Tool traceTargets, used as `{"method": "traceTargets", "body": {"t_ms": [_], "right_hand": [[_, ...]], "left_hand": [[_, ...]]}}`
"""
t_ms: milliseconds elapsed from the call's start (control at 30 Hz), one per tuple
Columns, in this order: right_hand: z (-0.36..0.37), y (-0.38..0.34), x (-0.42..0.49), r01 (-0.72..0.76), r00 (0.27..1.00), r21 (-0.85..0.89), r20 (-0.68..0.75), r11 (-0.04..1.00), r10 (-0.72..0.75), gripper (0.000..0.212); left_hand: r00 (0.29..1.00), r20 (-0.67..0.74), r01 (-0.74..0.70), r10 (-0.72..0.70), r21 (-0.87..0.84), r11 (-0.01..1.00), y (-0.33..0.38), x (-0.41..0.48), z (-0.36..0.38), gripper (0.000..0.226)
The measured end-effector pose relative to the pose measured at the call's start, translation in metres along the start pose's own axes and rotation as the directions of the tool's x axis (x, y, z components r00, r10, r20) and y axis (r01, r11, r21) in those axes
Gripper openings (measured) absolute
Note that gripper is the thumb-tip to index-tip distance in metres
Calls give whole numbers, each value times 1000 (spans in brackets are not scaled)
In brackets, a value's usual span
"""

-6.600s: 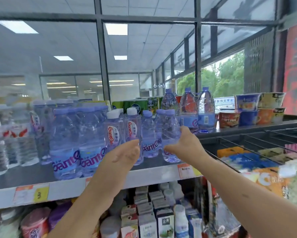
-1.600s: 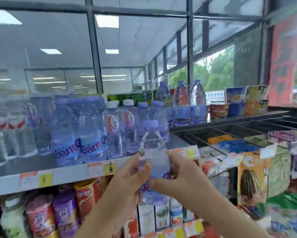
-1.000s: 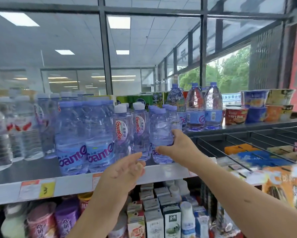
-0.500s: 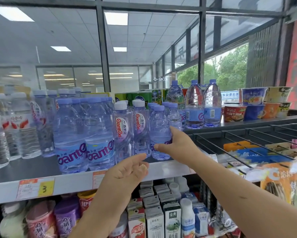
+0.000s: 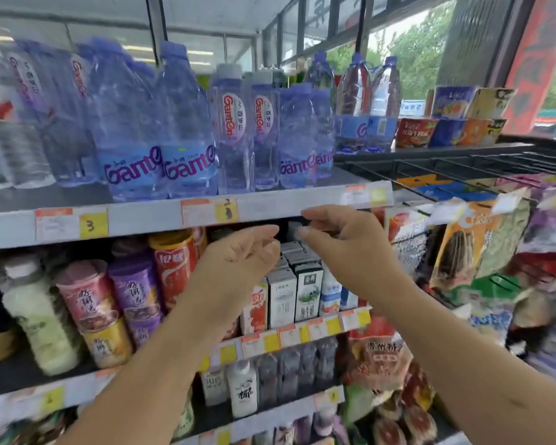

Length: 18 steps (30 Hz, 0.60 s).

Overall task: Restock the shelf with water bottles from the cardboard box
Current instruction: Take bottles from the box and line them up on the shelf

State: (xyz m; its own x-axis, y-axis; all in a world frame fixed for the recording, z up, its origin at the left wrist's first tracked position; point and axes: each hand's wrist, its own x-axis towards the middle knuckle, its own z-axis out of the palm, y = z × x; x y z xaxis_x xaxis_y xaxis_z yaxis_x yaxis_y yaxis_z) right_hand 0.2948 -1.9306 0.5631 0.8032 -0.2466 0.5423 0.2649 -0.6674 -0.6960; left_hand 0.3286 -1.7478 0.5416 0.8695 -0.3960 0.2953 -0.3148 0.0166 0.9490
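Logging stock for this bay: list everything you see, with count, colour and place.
top shelf: one, grey front edge, across the middle
large Ganten water bottles: two in front, purple caps, top shelf left
white-capped Ganten bottles: two in front, red oval labels, top shelf middle
small Ganten bottles: two in front, purple caps, top shelf right
tall bottles: three, blue labels, behind on the right
noodle cups: several, red, blue, orange, far right
drink cups: several, pink, purple, red, yellow, second shelf
milk cartons: several, white, second shelf middle
snack bags: many, mixed colours, hanging at right
left hand: grip empty, below top shelf edge
right hand: grip empty, beside it
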Motion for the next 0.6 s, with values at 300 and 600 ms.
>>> {"method": "traceTargets", "body": {"t_ms": [300, 600], "right_hand": [[80, 65, -155, -328, 915, -75, 222, 942, 336, 19], [192, 212, -314, -498, 679, -278, 464, 821, 569, 23]], "left_hand": [[962, 73, 266, -263, -41, 963, -146, -93, -5, 22], [804, 13, 595, -595, -44, 802, -334, -210, 11, 28]]}}
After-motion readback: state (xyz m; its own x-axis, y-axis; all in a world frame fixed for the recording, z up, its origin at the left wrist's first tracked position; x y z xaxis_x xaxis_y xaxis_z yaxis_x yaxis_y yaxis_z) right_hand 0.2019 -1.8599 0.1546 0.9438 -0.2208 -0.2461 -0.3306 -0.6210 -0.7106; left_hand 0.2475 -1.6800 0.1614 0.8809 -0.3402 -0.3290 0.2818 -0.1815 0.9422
